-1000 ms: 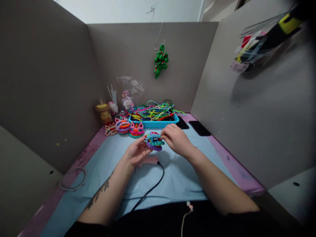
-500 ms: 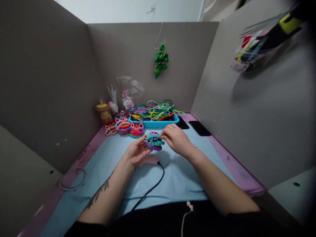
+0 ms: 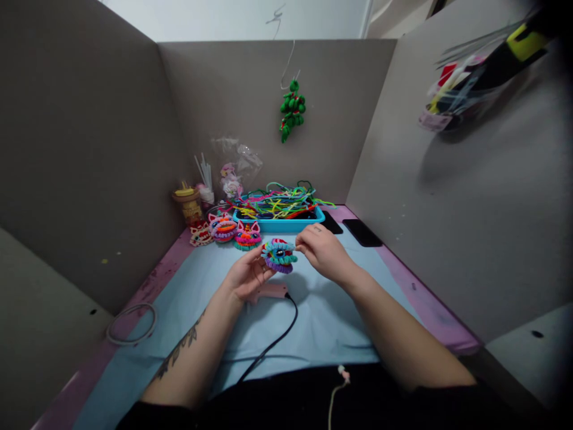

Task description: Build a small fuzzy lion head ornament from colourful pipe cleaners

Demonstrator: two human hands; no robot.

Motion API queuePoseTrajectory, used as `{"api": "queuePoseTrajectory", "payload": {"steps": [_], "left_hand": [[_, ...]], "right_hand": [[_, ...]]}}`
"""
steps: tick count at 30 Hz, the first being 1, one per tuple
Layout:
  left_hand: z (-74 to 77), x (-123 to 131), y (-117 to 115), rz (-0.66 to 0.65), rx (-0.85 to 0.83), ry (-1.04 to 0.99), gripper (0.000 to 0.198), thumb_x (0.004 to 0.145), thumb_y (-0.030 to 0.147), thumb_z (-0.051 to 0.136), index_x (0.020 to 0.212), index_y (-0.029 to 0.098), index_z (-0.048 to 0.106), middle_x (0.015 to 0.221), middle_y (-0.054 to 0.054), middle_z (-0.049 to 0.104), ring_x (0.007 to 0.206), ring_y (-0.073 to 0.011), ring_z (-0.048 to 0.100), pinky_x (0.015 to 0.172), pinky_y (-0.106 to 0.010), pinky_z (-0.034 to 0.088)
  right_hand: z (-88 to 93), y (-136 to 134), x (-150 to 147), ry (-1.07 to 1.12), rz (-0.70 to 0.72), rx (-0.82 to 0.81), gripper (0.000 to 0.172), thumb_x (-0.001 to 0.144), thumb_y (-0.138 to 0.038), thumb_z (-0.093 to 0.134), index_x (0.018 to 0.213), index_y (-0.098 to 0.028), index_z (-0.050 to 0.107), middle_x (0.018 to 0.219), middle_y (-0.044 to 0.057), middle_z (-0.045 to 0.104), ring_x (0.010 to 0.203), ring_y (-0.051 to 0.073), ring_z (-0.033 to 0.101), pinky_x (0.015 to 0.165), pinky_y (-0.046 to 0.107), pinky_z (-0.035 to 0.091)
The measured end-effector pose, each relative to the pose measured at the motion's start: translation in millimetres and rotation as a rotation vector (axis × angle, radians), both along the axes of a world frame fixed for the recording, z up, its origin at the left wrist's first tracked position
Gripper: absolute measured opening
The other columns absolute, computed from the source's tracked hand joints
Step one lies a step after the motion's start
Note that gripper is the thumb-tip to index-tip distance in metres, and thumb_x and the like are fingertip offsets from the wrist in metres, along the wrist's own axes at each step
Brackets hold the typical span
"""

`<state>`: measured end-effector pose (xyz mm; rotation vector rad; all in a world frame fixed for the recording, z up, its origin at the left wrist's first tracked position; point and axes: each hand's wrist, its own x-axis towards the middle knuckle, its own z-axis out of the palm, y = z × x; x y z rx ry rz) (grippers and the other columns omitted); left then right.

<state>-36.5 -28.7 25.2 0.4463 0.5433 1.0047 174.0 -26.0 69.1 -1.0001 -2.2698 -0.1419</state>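
The left grip (image 3: 246, 276) cups the pipe-cleaner figure (image 3: 279, 255) from below and behind, with its fingers closed on the figure's left edge. The right grip (image 3: 323, 251) pinches the figure's right edge between thumb and fingertips. The figure is a small round face of blue, purple, red and green coils. It is held just above the bench, over the pale blue mat (image 3: 322, 322).

Directly below the hands, a pink glue gun (image 3: 272, 291) lies on the mat, and its black cord (image 3: 273, 340) trails towards the person. Behind the figure, three finished faces (image 3: 222, 228) stand in a row. Beside them is a blue tray (image 3: 280, 227) heaped with loose pipe cleaners (image 3: 280, 203). Two dark phones (image 3: 362, 233) lie to the right of the tray. A wire ring (image 3: 132, 316) rests at the bench's left edge, and a green ornament (image 3: 292, 110) hangs on the back wall.
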Motion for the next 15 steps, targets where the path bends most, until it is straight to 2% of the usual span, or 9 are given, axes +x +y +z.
{"api": "queuePoseTrajectory", "payload": {"steps": [8, 15], "left_hand": [[-4.9, -3.4, 3.1, -0.041, 0.018, -0.050, 0.022, 0.088, 0.020, 0.046, 0.097, 0.010, 0.063, 0.080, -0.010, 0.071, 0.077, -0.0187, 0.067, 0.078, -0.030, 0.050], [-4.2, -5.4, 3.9, -0.035, 0.020, -0.066, 0.021, 0.087, 0.019, 0.045, 0.093, 0.010, 0.063, 0.079, -0.009, 0.071, 0.076, -0.0182, 0.067, 0.076, -0.029, 0.051]], "right_hand": [[3.2, -1.0, 7.2, -0.010, -0.017, 0.013, 0.010, 0.086, -0.019, 0.050, 0.078, -0.019, 0.055, 0.081, 0.006, 0.059, 0.081, 0.020, 0.047, 0.073, 0.032, 0.037], [14.9, -3.5, 30.9, 0.092, -0.035, 0.059, 0.010, 0.084, -0.018, 0.050, 0.074, -0.019, 0.053, 0.077, 0.005, 0.058, 0.078, 0.020, 0.048, 0.071, 0.033, 0.037]]}}
